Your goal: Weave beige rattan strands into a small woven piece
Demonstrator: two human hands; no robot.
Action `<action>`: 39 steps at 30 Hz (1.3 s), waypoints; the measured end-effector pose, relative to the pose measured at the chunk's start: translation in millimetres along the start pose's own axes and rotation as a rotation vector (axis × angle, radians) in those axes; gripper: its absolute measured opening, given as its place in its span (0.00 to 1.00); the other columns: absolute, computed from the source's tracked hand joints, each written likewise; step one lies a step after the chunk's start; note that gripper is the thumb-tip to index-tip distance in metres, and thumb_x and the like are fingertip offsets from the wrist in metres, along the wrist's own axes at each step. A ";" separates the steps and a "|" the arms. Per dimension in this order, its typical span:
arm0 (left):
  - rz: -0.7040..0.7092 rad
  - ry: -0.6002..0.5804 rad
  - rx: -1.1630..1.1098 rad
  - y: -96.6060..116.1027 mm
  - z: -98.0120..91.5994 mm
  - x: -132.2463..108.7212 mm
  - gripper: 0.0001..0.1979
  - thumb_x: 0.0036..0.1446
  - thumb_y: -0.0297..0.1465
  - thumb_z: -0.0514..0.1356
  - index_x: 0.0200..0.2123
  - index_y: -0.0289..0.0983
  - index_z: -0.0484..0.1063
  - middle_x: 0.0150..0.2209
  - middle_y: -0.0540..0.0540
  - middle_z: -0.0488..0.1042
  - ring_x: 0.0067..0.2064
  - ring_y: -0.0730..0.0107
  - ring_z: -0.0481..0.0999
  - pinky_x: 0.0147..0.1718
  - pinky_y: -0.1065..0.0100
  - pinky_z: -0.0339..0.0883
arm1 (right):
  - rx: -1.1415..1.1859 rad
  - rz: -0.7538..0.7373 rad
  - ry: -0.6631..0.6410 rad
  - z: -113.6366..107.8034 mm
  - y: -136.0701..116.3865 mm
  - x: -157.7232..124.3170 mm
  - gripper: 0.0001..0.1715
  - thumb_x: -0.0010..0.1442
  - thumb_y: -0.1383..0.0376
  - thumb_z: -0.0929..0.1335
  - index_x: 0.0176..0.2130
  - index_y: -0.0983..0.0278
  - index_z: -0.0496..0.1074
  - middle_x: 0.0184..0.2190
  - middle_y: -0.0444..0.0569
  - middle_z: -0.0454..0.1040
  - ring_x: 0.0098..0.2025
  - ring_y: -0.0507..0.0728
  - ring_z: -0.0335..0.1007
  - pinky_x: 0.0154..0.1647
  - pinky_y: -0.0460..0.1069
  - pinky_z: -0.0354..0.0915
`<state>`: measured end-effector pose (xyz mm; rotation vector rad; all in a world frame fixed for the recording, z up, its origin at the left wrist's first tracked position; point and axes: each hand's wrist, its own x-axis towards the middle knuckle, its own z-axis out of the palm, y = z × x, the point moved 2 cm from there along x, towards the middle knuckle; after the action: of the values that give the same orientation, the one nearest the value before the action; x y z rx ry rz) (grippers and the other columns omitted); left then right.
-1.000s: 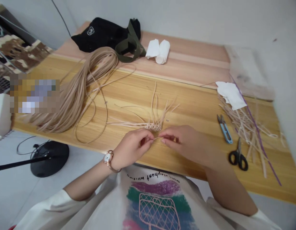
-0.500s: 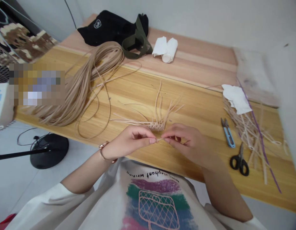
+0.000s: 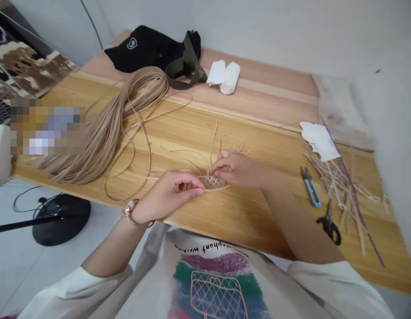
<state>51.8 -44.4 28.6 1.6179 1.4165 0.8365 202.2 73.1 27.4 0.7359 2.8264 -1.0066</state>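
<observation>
A small woven piece of tan strips (image 3: 213, 181) lies on the wooden table, with loose strip ends sticking out to the back and left. Along its near edge runs a thin tan strip (image 3: 217, 190), pinched between the thumb and forefinger of my left hand (image 3: 177, 192). My right hand (image 3: 236, 168) is over the right part of the weave. Its thumb and fingertips are closed together beside the upright strip ends, and what they pinch is too small to make out. Part of the weave is hidden beneath that hand.
A big bundle of tan strips (image 3: 115, 128) spreads over the table's left. Behind lie a black bag (image 3: 148, 51) and a white paper roll (image 3: 230, 77). On the right are blue thread snips (image 3: 311, 188), black-handled scissors (image 3: 330, 223), strip scraps (image 3: 345, 190) and white paper (image 3: 320, 141).
My right hand has let go of the thin strip's near end and moved back over the weave. My left hand has shifted slightly left, keeping the strip. The whole view has shifted a little.
</observation>
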 end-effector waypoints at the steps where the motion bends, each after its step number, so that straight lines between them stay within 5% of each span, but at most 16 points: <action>1: 0.043 -0.004 0.009 -1.0 1.1 -2.0 0.05 0.53 0.29 0.60 0.30 0.35 0.75 0.30 0.47 0.74 0.32 0.75 0.71 0.32 0.72 0.64 | 0.020 0.009 -0.071 -0.1 -0.3 5.7 0.15 0.53 0.70 0.64 0.37 0.65 0.78 0.34 0.50 0.73 0.37 0.54 0.67 0.39 0.47 0.60; 6: 0.189 0.110 0.095 -7.7 14.7 -16.3 0.04 0.54 0.29 0.60 0.32 0.38 0.76 0.44 0.43 0.72 0.47 0.67 0.71 0.47 0.63 0.64 | 0.215 0.090 -0.287 1.6 1.3 23.5 0.16 0.50 0.71 0.64 0.37 0.67 0.77 0.28 0.46 0.74 0.27 0.50 0.64 0.27 0.44 0.58; 11: 0.227 0.257 0.240 -11.4 28.9 -23.7 0.07 0.56 0.27 0.57 0.34 0.39 0.75 0.50 0.41 0.68 0.52 0.62 0.67 0.49 0.57 0.64 | 0.346 0.226 -0.193 11.7 3.9 25.6 0.12 0.50 0.65 0.66 0.33 0.67 0.77 0.22 0.43 0.70 0.24 0.48 0.60 0.24 0.44 0.55; 15: 0.224 0.358 0.286 -14.2 34.2 -20.4 0.07 0.56 0.26 0.57 0.35 0.38 0.75 0.49 0.41 0.68 0.51 0.61 0.67 0.49 0.56 0.64 | 0.447 0.270 -0.108 19.7 1.9 23.0 0.19 0.51 0.65 0.66 0.44 0.67 0.72 0.21 0.40 0.65 0.22 0.47 0.57 0.23 0.44 0.53; 20: 0.259 0.364 0.295 -15.3 36.8 -18.4 0.06 0.55 0.25 0.57 0.36 0.37 0.74 0.46 0.41 0.69 0.49 0.63 0.68 0.47 0.57 0.65 | 0.529 0.275 -0.143 22.1 1.9 20.1 0.12 0.52 0.68 0.64 0.38 0.68 0.72 0.20 0.39 0.62 0.22 0.47 0.58 0.24 0.43 0.54; 26: 0.249 0.364 0.343 -17.5 39.5 -20.7 0.07 0.56 0.25 0.56 0.36 0.38 0.73 0.47 0.42 0.69 0.48 0.64 0.68 0.46 0.58 0.65 | 0.299 0.149 -0.092 12.1 -0.6 13.4 0.08 0.48 0.71 0.64 0.30 0.66 0.71 0.24 0.42 0.67 0.25 0.47 0.59 0.26 0.43 0.55; 39: 0.324 0.309 0.563 -22.1 48.2 -19.2 0.09 0.57 0.26 0.54 0.36 0.37 0.74 0.48 0.40 0.69 0.47 0.60 0.67 0.43 0.58 0.65 | 0.137 0.159 -0.109 8.5 -16.5 -3.9 0.08 0.49 0.70 0.63 0.29 0.65 0.72 0.21 0.42 0.69 0.24 0.49 0.60 0.26 0.45 0.53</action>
<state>81.3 -69.5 -12.4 2.2643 1.7389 0.9556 197.2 55.2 31.1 0.8735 2.5817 -1.1827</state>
